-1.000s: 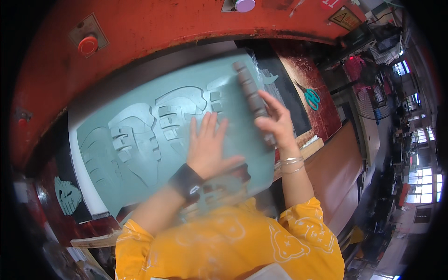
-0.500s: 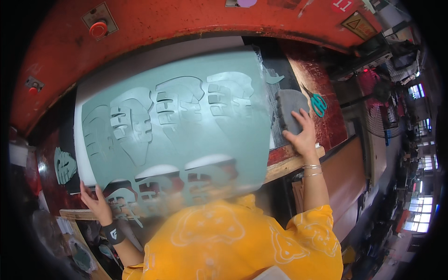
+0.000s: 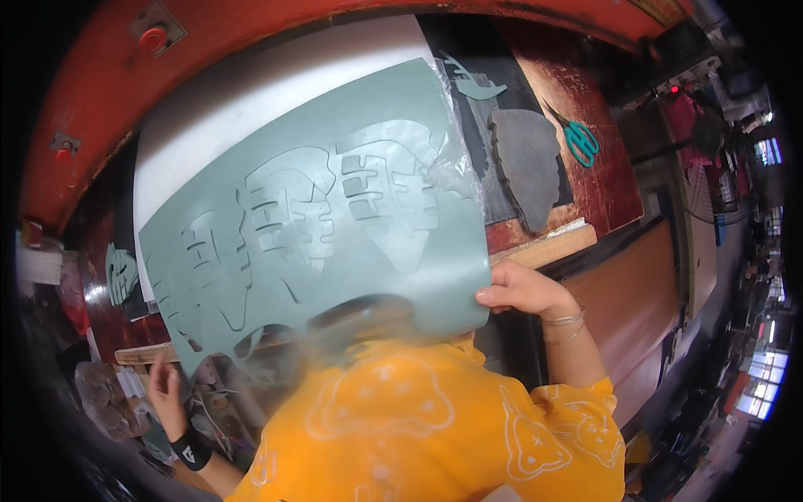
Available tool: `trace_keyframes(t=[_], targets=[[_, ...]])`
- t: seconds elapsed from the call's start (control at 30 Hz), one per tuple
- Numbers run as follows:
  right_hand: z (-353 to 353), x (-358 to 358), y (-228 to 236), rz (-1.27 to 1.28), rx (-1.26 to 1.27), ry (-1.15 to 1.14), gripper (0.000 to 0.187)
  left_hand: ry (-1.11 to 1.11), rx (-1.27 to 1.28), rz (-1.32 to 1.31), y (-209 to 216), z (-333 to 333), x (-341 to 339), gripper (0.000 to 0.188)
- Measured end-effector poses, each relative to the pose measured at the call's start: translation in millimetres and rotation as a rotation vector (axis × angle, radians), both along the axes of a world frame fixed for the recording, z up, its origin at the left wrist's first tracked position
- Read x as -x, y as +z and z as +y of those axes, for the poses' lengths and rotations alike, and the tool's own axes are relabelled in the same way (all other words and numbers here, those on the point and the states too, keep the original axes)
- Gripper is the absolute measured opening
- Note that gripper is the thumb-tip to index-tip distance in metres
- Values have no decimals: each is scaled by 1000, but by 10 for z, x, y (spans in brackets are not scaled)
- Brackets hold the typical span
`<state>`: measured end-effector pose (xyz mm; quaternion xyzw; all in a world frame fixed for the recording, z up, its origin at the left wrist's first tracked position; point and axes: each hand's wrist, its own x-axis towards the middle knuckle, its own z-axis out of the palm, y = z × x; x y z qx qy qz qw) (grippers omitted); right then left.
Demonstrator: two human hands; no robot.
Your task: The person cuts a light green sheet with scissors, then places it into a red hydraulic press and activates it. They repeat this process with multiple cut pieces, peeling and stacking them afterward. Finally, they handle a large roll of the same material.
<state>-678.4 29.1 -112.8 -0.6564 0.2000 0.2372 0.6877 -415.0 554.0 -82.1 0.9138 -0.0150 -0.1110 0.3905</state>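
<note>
A large grey-green sheet (image 3: 335, 109) with rows of cut-in, slotted shapes lies over a white board (image 3: 276, 79), and its near part hangs past the table edge toward my body. At its near right corner my right hand (image 3: 529, 290) pinches the edge, thumb on top. My left hand (image 3: 170, 395) is by the sheet's near left corner, fingers apart and slightly blurred; whether it touches the sheet I cannot tell. Right of the sheet lies a grey flat block (image 3: 527, 163) with a dark notched edge. Along the near edge, cut-out gaps show in the sheet.
Teal-handled scissors (image 3: 579, 142) lie on the dark red table (image 3: 606, 167) at the right. Green offcuts (image 3: 478, 86) rest beyond the block, and cut pieces (image 3: 123, 274) are stacked at the left. A wooden strip (image 3: 552, 244) borders the near edge. An orange machine with a red button (image 3: 153, 38) stands behind.
My right hand has left the grey block and now grips the sheet's near right corner. The sheet has slid toward me, baring more white board. My left hand has moved nearer my body.
</note>
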Motion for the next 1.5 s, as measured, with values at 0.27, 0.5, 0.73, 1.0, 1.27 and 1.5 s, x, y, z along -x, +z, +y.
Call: trace_keyframes(t=[0.27, 0.5, 0.73, 1.0, 1.27, 1.5], targets=[[90, -304, -623, -341, -1002, -360, 53, -1247, 131, -405, -43, -2851, 120, 52], [321, -264, -352, -440, -468, -665, 43, -1376, 374, -335, -387, -3725, 209, 21], [381, -294, -161, -129, 732, -735, 33, -100, 1104, 332, 368, -3813, -1033, 42], [545, -1030, 600, -703, 1024, -591, 30, -804, 1180, 368, 60, -3661, -360, 39], [445, -1515, 315, -784, 1007, -783, 28, -835, 1036, 266, 181, -3850, -299, 40], [-4, -978, -179, -323, 1160, -916, 31, -271, 1463, 189, 538, -3655, -1655, 38]])
